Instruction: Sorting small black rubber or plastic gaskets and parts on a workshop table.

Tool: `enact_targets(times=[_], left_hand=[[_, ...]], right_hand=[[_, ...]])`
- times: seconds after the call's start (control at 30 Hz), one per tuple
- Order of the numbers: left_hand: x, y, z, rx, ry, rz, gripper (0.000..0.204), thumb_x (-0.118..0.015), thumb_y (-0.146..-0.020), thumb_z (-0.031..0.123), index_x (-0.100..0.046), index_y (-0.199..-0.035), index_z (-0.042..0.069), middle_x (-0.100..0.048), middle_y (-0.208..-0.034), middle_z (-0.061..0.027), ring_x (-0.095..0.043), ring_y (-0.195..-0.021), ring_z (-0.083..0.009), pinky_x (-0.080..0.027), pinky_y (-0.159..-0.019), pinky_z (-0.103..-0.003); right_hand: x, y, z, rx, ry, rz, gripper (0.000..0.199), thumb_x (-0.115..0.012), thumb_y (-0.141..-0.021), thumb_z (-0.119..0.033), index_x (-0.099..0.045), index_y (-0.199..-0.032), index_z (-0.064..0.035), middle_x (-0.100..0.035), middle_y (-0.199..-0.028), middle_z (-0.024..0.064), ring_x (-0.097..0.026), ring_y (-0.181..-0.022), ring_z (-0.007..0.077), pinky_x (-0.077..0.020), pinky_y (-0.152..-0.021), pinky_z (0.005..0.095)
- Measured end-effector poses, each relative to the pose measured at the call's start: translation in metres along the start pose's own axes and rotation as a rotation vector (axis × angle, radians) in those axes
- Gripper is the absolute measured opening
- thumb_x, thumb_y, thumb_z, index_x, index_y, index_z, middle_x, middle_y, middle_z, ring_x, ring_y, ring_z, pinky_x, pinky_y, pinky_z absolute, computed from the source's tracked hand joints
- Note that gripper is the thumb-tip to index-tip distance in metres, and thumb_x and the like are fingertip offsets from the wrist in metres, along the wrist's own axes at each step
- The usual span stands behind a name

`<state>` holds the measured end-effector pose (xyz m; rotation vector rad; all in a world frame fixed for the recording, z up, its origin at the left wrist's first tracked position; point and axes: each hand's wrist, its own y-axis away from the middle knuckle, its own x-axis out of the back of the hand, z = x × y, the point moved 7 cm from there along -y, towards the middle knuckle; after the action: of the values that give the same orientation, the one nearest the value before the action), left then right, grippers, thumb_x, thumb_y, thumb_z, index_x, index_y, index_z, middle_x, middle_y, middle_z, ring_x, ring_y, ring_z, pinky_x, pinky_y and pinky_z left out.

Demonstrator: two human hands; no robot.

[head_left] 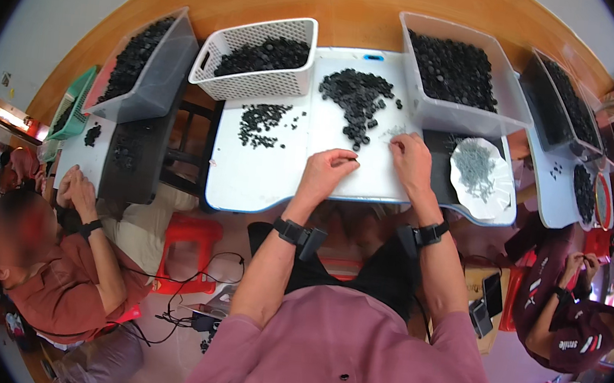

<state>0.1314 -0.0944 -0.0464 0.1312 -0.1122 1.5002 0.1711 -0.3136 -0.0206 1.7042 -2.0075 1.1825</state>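
Near the middle of the white desk's (pixel 278 177) near edge, the left hand (pixel 330 170) is over the surface, thumb and forefinger drawn close together; a dark speck shows at the tips, but whether its grip has hold of a piece cannot be told. The right hand (pixel 410 162) reaches farther in, right of centre, fingers bent downward beside a scatter of small pale pieces (pixel 394 132); whether its grip is closed on one cannot be told either.

The pile of black pieces (pixel 356 92) spreads from the middle of the far edge and narrows toward the near edge, its tip ending just beyond the left fingertips. A looser group of black pieces (pixel 262 124) lies toward the left edge. Behind that group, at the far left corner, stands a white perforated basket (pixel 262 87) holding more black pieces. At the far right corner is a clear plastic bin (pixel 472 118), also filled with black pieces. At the near right corner rests a white scalloped plate (pixel 500 191) bearing a heap of small grey-green pieces (pixel 476 168). Each wrist wears a dark strap (pixel 431 233) with a boxy device.
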Motion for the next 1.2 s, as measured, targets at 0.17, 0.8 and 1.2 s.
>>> enact_targets(times=[0.17,0.8,1.2], left_hand=[[-0.005,0.005,0.003,0.006,0.066,-0.066,0.025,-0.077,-0.093,0.013,-0.075,-0.112,-0.002,-0.077,-0.096,-0.0050,-0.068,-0.086,-0.0092,-0.053,-0.079,-0.024],[0.110,-0.080,0.136,-0.554,-0.560,0.297,0.036,-0.077,-0.087,0.011,-0.071,-0.121,0.004,-0.073,-0.111,-0.0138,-0.069,-0.093,-0.0270,-0.055,-0.084,-0.039],[0.014,-0.058,0.035,-0.332,-0.709,0.056,0.028,-0.076,-0.088,0.015,-0.076,-0.115,0.008,-0.067,-0.095,-0.0128,-0.064,-0.100,-0.0313,-0.051,-0.091,-0.042]], right_hand=[[0.000,0.003,0.003,-0.054,0.047,-0.010,0.008,-0.071,-0.087,-0.012,-0.072,-0.093,-0.0070,-0.068,-0.093,0.0133,-0.069,-0.086,0.0362,-0.0542,-0.075,0.0457],[0.011,0.010,-0.005,-0.061,-0.243,0.104,0.008,-0.070,-0.088,-0.010,-0.069,-0.094,-0.0045,-0.073,-0.084,0.0136,-0.069,-0.066,0.0275,-0.0536,-0.064,0.0381],[0.008,0.011,-0.003,-0.040,-0.253,0.076,0.010,-0.071,-0.088,-0.009,-0.069,-0.096,-0.0028,-0.073,-0.085,0.0154,-0.070,-0.068,0.0291,-0.0543,-0.065,0.0392]])
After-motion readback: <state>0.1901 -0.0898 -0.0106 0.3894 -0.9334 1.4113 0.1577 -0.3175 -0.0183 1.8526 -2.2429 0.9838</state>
